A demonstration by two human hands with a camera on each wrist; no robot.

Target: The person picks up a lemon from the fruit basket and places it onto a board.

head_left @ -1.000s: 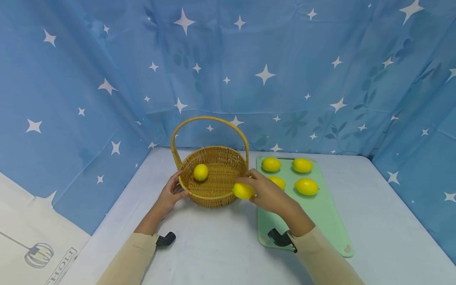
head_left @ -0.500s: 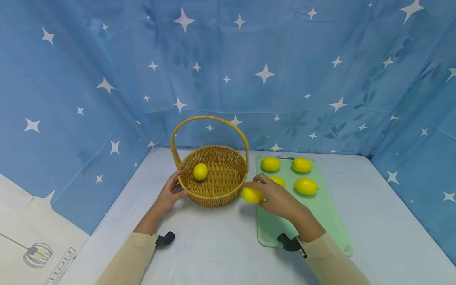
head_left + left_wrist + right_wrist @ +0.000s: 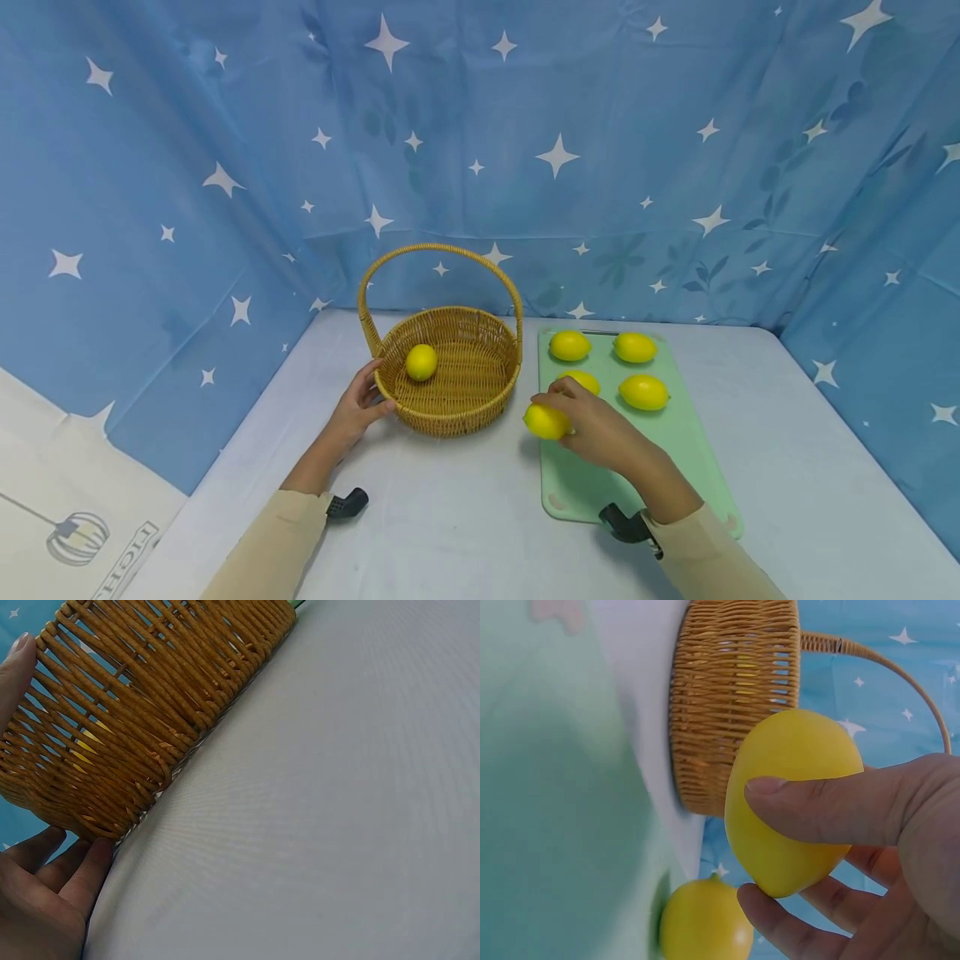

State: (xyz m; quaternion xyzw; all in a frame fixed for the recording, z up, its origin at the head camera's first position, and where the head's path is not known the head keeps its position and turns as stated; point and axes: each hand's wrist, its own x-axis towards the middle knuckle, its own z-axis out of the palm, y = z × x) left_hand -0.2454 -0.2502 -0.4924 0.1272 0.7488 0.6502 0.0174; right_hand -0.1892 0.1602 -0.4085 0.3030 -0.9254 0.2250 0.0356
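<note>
My right hand (image 3: 583, 423) pinches a yellow lemon (image 3: 545, 422) over the left edge of the green cutting board (image 3: 675, 454), just right of the wicker basket (image 3: 450, 418). In the right wrist view the thumb lies across the lemon (image 3: 791, 799), with fingers under it. My left hand (image 3: 358, 407) holds the basket's left wall, thumb up near the rim and fingers at the base (image 3: 71, 866). One lemon (image 3: 422, 362) lies inside the basket. Several more lemons (image 3: 634, 347) sit on the board.
The basket's tall hoop handle (image 3: 438, 248) arches over it. Blue star-printed cloth (image 3: 555, 158) walls in the white table (image 3: 450, 517) at the back and on both sides. Another lemon (image 3: 705, 922) lies just below the held one in the right wrist view.
My right hand has carried the lemon right and toward me, from the basket's right rim to above the board's left edge. The left hand and basket have stayed put.
</note>
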